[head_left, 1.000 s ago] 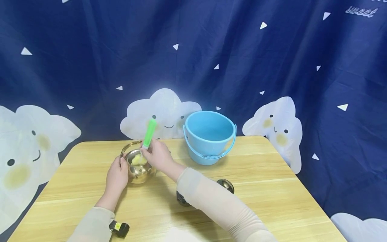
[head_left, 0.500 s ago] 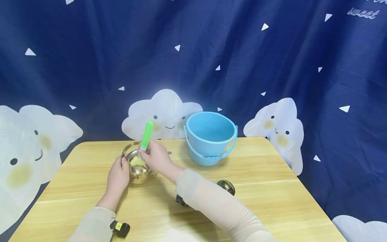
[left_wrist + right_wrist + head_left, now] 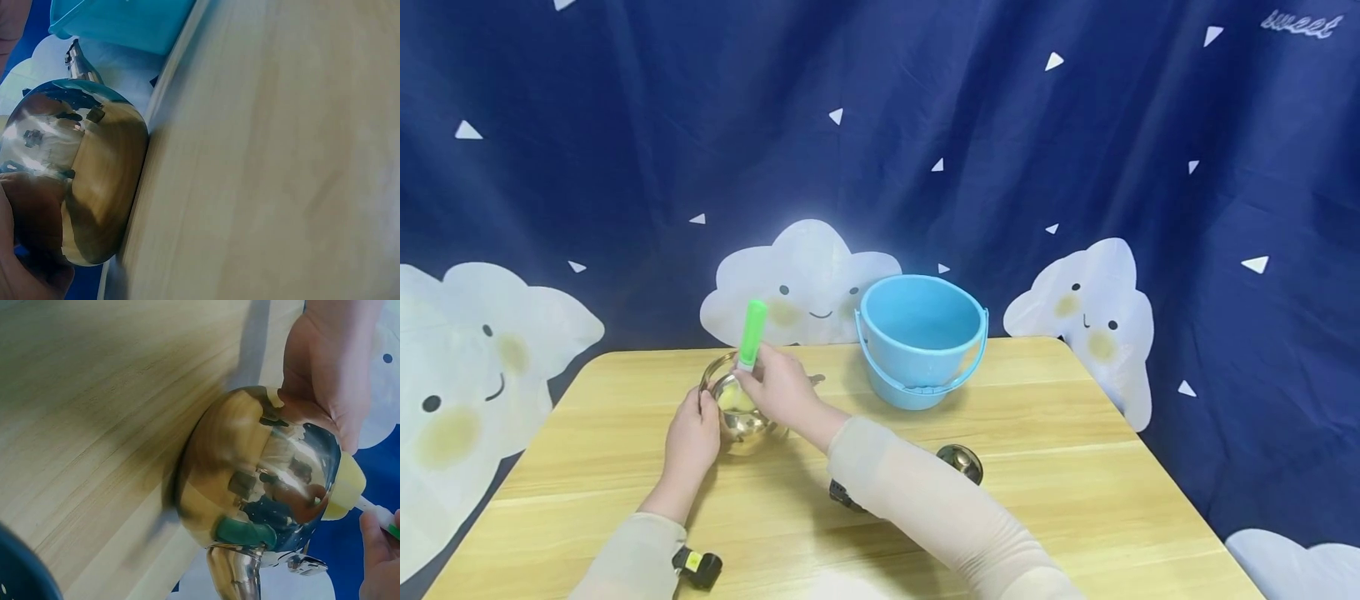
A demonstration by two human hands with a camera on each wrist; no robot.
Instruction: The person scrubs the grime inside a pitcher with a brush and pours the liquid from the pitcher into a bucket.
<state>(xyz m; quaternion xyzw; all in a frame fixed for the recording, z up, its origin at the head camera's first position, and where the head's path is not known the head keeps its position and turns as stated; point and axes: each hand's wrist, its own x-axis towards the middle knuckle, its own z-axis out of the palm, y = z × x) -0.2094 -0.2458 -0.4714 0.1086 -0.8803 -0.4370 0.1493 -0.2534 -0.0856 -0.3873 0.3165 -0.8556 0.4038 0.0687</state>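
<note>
A shiny gold-toned metal teapot (image 3: pixel 745 423) stands at the left of the table, its mouth uncovered and its spout (image 3: pixel 78 62) pointing away from the left hand. My left hand (image 3: pixel 694 433) grips the pot's side by the foot of its arched handle. Over the mouth, my right hand (image 3: pixel 782 387) pinches a sponge brush by the lower part of its green handle (image 3: pixel 752 332). The brush's yellow sponge head (image 3: pixel 347 485) sits partly inside the mouth and partly above the rim. What lies deeper in the pot is hidden.
A light blue bucket (image 3: pixel 917 371) stands at the back, right of the teapot, its handle lowered to the front. The round metal lid (image 3: pixel 964 460) lies on the table, partly behind the right sleeve (image 3: pixel 925 496). A dark blue curtain (image 3: pixel 880 125) hangs behind the table.
My right hand has shifted left over the teapot, and the brush handle has swung left to a more upright lean. My left hand and the pot stay nearly in place.
</note>
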